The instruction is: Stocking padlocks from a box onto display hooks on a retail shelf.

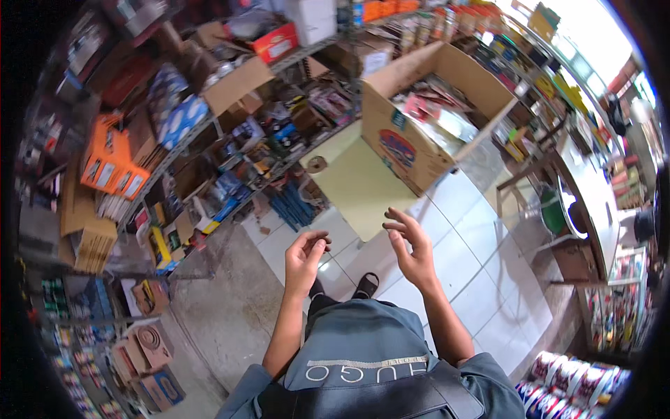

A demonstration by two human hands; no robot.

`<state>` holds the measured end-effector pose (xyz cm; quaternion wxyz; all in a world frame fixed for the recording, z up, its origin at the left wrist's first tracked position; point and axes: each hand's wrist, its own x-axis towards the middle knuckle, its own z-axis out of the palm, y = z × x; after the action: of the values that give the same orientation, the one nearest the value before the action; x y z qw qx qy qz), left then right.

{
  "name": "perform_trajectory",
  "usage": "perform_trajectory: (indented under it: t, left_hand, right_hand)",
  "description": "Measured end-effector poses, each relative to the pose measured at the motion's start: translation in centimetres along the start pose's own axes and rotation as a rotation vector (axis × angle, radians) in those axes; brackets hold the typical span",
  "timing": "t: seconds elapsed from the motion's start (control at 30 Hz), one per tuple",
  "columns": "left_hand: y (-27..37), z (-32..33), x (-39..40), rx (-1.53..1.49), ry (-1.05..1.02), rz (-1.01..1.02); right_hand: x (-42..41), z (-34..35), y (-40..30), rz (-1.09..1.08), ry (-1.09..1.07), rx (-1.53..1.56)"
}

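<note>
My left hand (305, 262) is raised before my body with its fingers curled loosely and nothing in it. To its right, my right hand (413, 249) is held up, fingers spread and bent, also empty. Beyond them stands a pale yellow table (361, 183). On it rests a large open cardboard box (387, 141) with flat packets and clear plastic wrapping (445, 123) inside. A round brown object (316, 164), perhaps a tape roll, lies near the table's left corner.
Metal shelves (251, 191) with packed goods and cartons run along the left and far side. At the right are a long table (589, 209) and a green chair (552, 209). Wrapped cans (570, 379) stand at the lower right. White floor tiles (460, 272) lie underfoot.
</note>
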<state>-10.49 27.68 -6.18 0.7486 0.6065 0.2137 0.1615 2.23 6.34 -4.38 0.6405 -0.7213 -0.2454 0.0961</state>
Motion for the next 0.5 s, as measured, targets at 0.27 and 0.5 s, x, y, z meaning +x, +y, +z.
perform_trajectory:
  t: [0.27, 0.5]
  left_hand:
    - [-0.9, 11.6, 5.9, 0.098, -0.34, -0.026]
    - [-0.5, 18.2, 12.5, 0.092, -0.431, 0.056]
  right_hand:
    - [-1.6, -10.4, 2.4, 0.042, 0.291, -0.021]
    - [1.6, -16.5, 2.3, 0.076, 0.377, -0.048]
